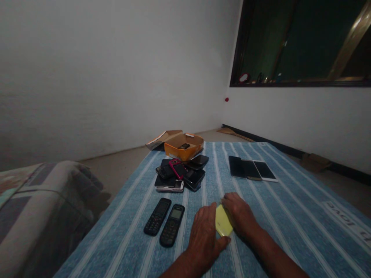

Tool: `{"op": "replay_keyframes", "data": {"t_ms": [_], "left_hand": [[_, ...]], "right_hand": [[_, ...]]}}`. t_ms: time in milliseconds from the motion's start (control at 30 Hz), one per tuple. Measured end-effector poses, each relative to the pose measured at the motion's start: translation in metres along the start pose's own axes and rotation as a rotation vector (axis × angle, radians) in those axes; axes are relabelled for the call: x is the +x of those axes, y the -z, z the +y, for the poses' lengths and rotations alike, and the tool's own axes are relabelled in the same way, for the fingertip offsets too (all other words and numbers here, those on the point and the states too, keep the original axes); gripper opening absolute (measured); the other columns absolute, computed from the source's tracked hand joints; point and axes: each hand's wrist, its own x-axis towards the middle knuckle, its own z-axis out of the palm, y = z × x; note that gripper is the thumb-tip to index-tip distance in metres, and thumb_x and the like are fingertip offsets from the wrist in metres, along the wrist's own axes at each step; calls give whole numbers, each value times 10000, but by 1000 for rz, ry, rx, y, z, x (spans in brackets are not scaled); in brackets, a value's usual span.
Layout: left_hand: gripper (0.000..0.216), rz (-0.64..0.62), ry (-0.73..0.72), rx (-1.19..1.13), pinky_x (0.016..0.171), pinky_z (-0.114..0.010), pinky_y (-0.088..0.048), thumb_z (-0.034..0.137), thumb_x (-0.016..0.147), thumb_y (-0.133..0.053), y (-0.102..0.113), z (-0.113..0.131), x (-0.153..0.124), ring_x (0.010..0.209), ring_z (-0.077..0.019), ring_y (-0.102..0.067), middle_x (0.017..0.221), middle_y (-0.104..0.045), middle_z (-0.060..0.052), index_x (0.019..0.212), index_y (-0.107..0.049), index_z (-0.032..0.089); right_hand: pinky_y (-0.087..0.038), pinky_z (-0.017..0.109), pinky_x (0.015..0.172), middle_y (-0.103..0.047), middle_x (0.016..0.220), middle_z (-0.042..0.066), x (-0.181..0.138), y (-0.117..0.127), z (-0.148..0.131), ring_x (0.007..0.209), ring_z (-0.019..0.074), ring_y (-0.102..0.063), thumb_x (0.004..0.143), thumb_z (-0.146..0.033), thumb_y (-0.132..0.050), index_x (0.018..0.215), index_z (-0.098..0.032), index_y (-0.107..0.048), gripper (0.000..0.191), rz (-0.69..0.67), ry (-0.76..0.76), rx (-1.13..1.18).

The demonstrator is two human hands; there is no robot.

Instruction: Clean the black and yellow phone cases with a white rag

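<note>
Both my hands rest on the blue striped cloth (290, 216) around a small pale yellow phone (223, 226). My left hand (204, 235) lies against its left side, thumb under its near end. My right hand (239, 216) curls over its right and far edge. Together the hands grip the yellow phone low on the cloth. Two black keypad phones (164, 222) lie side by side just left of my left hand.
A heap of several dark phones, one pink (181, 173), lies farther back. Behind it stands an open orange box (184, 146) with a phone inside. Three flat smartphones (251, 169) lie in a row at back right. A folded blanket (40, 208) sits at left.
</note>
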Motion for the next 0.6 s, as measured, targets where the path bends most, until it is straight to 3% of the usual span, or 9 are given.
{"op": "replay_keyframes", "data": {"t_ms": [200, 367, 467, 600], "left_hand": [[921, -22, 21, 23, 954, -582, -442, 202, 650, -765, -1, -1, -1, 1117, -363, -540, 1212, -567, -148, 1402, -233, 218], [908, -5, -4, 54, 964, -592, -442, 214, 648, -755, -6, -7, -3, 1148, -383, -527, 1232, -564, -162, 1400, -247, 190], [879, -10, -11, 74, 963, -599, -442, 225, 665, -744, -8, -11, -5, 1160, -391, -524, 1242, -563, -169, 1396, -257, 190], [858, -32, -32, 48, 960, -574, -445, 237, 694, -724, -4, -12, -5, 1149, -372, -531, 1244, -563, -160, 1408, -250, 199]], "right_hand": [[-443, 279, 649, -631, 805, 43, -8, -1, 36, 770, 203, -552, 826, -22, -491, 846, -198, -653, 240, 90, -129, -64], [-489, 304, 735, -644, 907, 62, -28, 1, 7, 854, 213, -571, 839, -30, -490, 938, -196, -636, 243, 104, -65, 3], [-498, 313, 739, -651, 950, 77, -39, -1, -16, 848, 213, -580, 804, 3, -491, 974, -185, -615, 282, 124, 47, 32], [-500, 318, 726, -656, 934, 67, -43, 0, -19, 833, 212, -589, 806, -1, -486, 975, -199, -608, 287, 112, 34, 37]]}}
